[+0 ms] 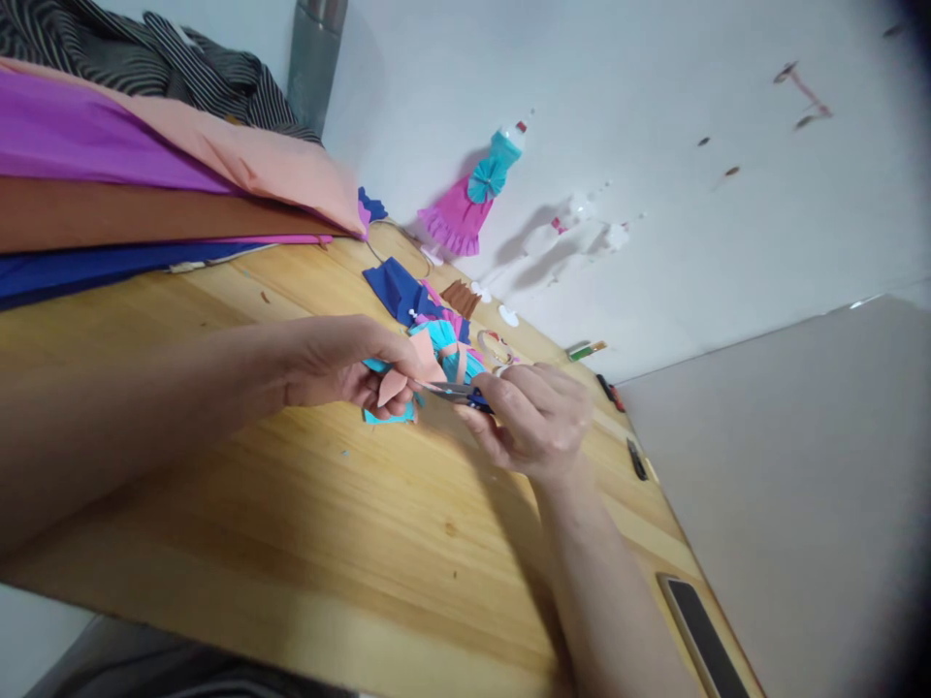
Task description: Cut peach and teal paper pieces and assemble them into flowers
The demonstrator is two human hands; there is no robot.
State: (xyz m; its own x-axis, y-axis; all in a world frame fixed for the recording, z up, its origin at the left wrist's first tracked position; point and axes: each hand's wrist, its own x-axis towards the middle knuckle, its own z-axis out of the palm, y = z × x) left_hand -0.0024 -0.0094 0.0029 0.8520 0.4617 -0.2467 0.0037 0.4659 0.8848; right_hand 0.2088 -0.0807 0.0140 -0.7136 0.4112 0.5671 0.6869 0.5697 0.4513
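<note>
Between thumb and fingers, my left hand [364, 364] pinches a small piece of peach paper [428, 355]. My right hand [534, 412] is closed around the dark blue handles of a pair of scissors [455, 391]. The scissor blades point left and meet the peach paper beside my left fingertips; whether they are cutting through it I cannot tell. Just behind the hands lie turquoise pieces [434, 336] and a folded dark blue piece [397, 289]. Another small turquoise scrap [391, 415] rests on the table under my left hand.
Large peach, purple, brown and blue sheets [181, 199] cover the table's left back. A striped cloth [145, 73] and a grey bottle [318, 58] stand behind. A tape roll [496, 346], a black cutter [636, 460] and a phone [702, 635] lie rightward. A paper dress [465, 208] hangs on the wall.
</note>
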